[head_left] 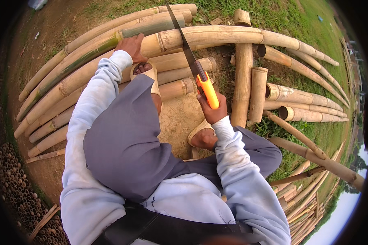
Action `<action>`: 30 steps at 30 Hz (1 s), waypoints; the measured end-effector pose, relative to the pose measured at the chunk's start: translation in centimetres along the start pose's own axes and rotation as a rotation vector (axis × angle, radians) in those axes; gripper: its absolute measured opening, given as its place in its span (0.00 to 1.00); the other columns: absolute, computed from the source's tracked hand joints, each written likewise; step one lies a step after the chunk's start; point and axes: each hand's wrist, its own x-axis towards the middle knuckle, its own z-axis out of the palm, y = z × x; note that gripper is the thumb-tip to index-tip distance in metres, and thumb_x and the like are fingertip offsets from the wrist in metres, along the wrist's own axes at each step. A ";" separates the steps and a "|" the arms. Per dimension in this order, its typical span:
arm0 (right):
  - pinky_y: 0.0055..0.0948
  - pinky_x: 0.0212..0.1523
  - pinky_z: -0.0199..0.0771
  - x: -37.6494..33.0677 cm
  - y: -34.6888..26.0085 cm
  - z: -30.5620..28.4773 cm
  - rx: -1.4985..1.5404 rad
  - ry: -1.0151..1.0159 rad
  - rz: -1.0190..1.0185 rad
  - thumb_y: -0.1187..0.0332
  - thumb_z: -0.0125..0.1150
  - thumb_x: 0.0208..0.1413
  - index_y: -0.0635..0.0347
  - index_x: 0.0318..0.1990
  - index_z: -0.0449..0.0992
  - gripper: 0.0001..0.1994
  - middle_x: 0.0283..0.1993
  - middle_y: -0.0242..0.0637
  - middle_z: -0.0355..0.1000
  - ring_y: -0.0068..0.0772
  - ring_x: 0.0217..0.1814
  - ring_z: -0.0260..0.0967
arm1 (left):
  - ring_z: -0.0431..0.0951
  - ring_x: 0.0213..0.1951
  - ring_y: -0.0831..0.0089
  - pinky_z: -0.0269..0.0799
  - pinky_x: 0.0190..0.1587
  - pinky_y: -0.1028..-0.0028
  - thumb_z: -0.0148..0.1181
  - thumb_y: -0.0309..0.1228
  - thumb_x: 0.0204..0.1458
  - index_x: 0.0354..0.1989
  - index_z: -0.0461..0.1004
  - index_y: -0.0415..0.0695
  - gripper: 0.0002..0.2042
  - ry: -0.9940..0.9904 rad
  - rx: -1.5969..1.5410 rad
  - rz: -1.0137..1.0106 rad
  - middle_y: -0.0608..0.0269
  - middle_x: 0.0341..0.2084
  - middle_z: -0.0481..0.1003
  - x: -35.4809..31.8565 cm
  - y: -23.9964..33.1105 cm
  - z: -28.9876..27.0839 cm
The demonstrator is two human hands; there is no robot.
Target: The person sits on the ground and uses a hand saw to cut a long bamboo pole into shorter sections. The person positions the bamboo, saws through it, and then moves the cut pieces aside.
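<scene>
My right hand (pixel 214 107) is closed round the orange handle of a hand saw (pixel 187 50). Its long dark blade crosses a thick bamboo pole (pixel 214 36), resting at or very near the pole's surface; whether it has cut in, I cannot tell. To the left of the blade, my left hand (pixel 131 47) lies over the same pole with its fingers wrapped on the top, gripping it. My left foot, in a tan sandal (pixel 153 81), is set against the poles just below that hand.
An upright bamboo post (pixel 243 77) and a short bamboo piece (pixel 258 94) stand right of the saw. More poles (pixel 57 98) lie at the left, and cut poles (pixel 302 98) extend at the right. Stacked bamboo ends (pixel 18 183) fill the lower left. Grass and bare soil surround them.
</scene>
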 end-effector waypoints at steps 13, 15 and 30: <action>0.30 0.32 0.71 -7.8 -0.6 -1.0 0.000 0.064 0.015 0.71 0.67 0.54 0.65 0.38 0.78 0.08 0.24 0.36 0.73 0.26 0.26 0.69 | 0.78 0.48 0.47 0.74 0.51 0.56 0.74 0.52 0.31 0.50 0.65 0.42 0.39 0.073 -0.017 0.049 0.46 0.43 0.76 -1.0 -0.2 0.3; 0.35 0.30 0.70 -0.6 0.1 0.7 -0.055 0.075 -0.029 0.68 0.68 0.52 0.66 0.33 0.76 0.09 0.22 0.44 0.71 0.37 0.23 0.69 | 0.79 0.46 0.47 0.75 0.50 0.55 0.75 0.53 0.30 0.48 0.65 0.42 0.39 0.082 -0.015 0.048 0.46 0.42 0.77 -1.1 -0.1 0.4; 0.27 0.37 0.74 -6.5 -0.3 -1.1 -0.016 0.094 -0.053 0.73 0.67 0.53 0.67 0.38 0.79 0.07 0.29 0.39 0.77 0.26 0.32 0.75 | 0.78 0.47 0.46 0.73 0.51 0.54 0.74 0.52 0.30 0.50 0.66 0.43 0.39 0.036 -0.055 0.003 0.47 0.44 0.77 -1.6 0.2 0.2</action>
